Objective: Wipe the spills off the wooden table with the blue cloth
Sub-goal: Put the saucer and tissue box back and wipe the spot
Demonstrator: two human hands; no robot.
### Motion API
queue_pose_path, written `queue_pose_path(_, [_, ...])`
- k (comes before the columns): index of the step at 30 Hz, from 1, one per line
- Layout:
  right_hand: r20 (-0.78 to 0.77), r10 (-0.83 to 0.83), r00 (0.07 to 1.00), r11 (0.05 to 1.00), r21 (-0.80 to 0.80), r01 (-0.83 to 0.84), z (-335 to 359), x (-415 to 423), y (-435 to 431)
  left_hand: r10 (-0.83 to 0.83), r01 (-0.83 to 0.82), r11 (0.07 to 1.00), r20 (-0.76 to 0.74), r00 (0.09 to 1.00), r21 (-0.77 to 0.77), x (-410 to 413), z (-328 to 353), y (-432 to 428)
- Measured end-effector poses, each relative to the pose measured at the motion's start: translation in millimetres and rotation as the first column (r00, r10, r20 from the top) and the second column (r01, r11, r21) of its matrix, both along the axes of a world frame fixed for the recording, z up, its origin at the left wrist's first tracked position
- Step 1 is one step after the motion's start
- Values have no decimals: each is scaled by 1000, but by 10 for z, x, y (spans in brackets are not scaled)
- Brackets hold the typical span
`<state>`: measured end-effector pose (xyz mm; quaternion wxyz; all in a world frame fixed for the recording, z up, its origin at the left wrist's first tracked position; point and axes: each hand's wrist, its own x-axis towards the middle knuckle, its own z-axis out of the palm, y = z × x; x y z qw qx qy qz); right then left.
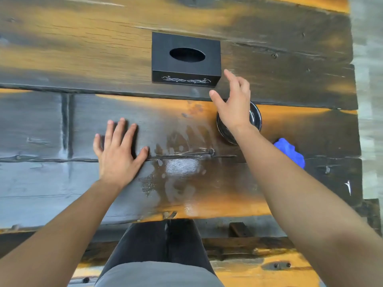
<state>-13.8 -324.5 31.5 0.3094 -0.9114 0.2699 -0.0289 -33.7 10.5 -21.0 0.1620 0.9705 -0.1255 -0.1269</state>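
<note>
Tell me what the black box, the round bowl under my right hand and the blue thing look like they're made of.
Black box: probably matte painted wood or board, with faint surface grain and a pale scroll pattern on its front. Bowl: likely polished metal, dark and mirror-shiny, though glazed ceramic is possible. Blue cloth: soft fabric, crumpled into folds.

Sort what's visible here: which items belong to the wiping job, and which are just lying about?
Part of the job:
crumpled blue cloth, not in either hand
wet spill streaks
dark wooden plank table

Just lying about:
black rectangular tissue box
shiny dark round bowl, under the open right hand
</note>
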Motion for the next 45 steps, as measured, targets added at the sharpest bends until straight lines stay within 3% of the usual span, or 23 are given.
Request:
queue_pose_path(4, [-171, 116, 978, 991, -42, -125, 99, 474, 114, -83, 87, 980, -34, 996, 181, 15, -87, 240])
queue_pose_path(8, [-238, 156, 959, 984, -50, -172, 63, 681, 132, -91, 95, 970, -29, 995, 222, 17, -115, 216])
queue_pose_path(12, [-200, 157, 967, 988, 24, -155, -11, 704, 113, -92, 98, 974, -37, 995, 205, 22, -90, 210])
queue_pose_path(20, [-138, 157, 978, 984, -63, -166, 8, 658, 154, -101, 106, 971, -33, 994, 214, 29, -89, 216])
queue_pose_path(28, [-83, 176, 981, 984, -23, -179, 92, 180, 359, -103, 107, 972, -31, 994, 207, 26, -87, 218])
queue_pose_path(45, [-166, 168, 972, 984, -30, -175, 55, -588, 748, -83, 87, 978, -28, 996, 188, 15, -92, 222])
